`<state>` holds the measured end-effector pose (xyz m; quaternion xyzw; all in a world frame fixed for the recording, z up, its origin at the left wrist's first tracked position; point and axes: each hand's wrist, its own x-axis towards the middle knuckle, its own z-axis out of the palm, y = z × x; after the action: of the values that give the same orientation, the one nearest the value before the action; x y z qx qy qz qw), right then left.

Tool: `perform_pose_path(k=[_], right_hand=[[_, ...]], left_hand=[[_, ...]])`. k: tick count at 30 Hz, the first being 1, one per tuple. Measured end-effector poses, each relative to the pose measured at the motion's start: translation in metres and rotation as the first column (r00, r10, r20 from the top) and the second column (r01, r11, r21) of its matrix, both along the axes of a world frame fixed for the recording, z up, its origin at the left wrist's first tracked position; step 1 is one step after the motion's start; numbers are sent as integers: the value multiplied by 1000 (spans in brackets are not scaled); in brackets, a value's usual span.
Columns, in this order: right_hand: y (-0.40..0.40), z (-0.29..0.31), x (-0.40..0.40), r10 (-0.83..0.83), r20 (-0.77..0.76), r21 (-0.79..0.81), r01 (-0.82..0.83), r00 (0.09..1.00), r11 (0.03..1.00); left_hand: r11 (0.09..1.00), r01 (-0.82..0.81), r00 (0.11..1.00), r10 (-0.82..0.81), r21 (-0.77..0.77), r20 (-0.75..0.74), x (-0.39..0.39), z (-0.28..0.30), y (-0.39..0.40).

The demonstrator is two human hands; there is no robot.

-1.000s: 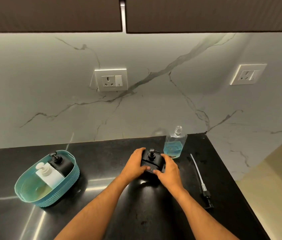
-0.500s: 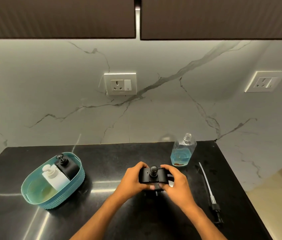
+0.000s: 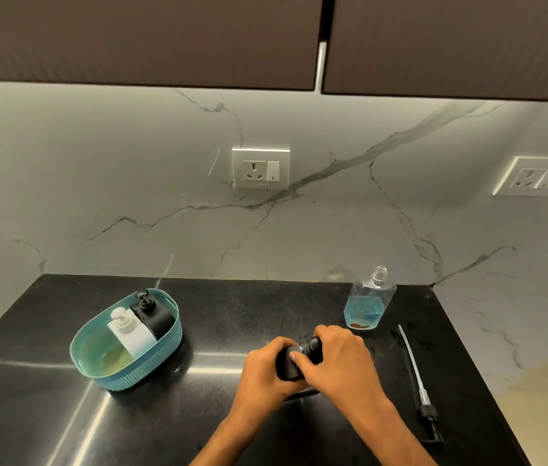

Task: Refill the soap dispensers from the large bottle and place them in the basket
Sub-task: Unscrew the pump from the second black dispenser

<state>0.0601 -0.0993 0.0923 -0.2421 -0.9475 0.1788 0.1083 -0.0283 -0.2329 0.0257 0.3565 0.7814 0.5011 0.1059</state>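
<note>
**Both hands on the black dispenser at the counter's near middle**

I'm looking down at my two forearms coming in from the bottom edge. My left hand (image 3: 264, 371) is wrapped round the left side of a small black plastic soap dispenser (image 3: 288, 364), fingers curled under it. My right hand (image 3: 336, 356) is curled over the top and right side, thumb across the front, fingers closed about the black pump head (image 3: 313, 346). The dispenser sits between both palms, over the glossy black stone countertop (image 3: 198, 415); I cannot tell whether its base touches the surface.

To the right, lying flat and well apart from my hands, there's a loose pump with a long clear dip tube and a black collar (image 3: 417, 381).

Out to the left, a teal woven-pattern plastic oval basket (image 3: 111, 378) stands on the counter. Inside it, at the far end, a white dispenser with a white pump (image 3: 131, 334) leans beside a second black dispenser with a black pump (image 3: 153, 314), the two touching.

Further back on the right, a clear plastic refill bottle, uncapped, with blue liquid low in it (image 3: 368, 306), stands upright near the wall.

Behind it all, a grey-veined marble backsplash (image 3: 131, 163) with two white wall sockets (image 3: 261, 169), and dark brown cabinets (image 3: 131, 38) above.
</note>
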Motion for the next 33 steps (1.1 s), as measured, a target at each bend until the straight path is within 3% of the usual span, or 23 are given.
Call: perform_pose_path(k=[7,13,18,22,24,27,33], right_hand=[[1,21,-5,276,105,-193,-252,956,948],[-21,39,-17,52,68,17,-53,996,998],[-22,40,-16,257,123,-215,-228,958,950],[-22,42,-17,91,89,-30,-89,992,996],[-22,42,-17,122,87,-25,-120,989,992],[-24,44,-14,271,118,-167,-250,955,954],[-27,47,-14,137,105,35,-141,985,989]], left_hand=[[1000,23,999,-22,-14,24,-3,7,-22],[1000,10,1000,-9,-11,28,-13,11,-31],[1000,-7,1000,7,-8,8,-13,12,-28],[1000,-27,999,26,16,20,-12,13,-25],[1000,-14,1000,14,22,10,-12,16,-24],[1000,-13,1000,13,14,1,-12,17,-24],[1000,-6,1000,6,19,5,-11,17,-22]])
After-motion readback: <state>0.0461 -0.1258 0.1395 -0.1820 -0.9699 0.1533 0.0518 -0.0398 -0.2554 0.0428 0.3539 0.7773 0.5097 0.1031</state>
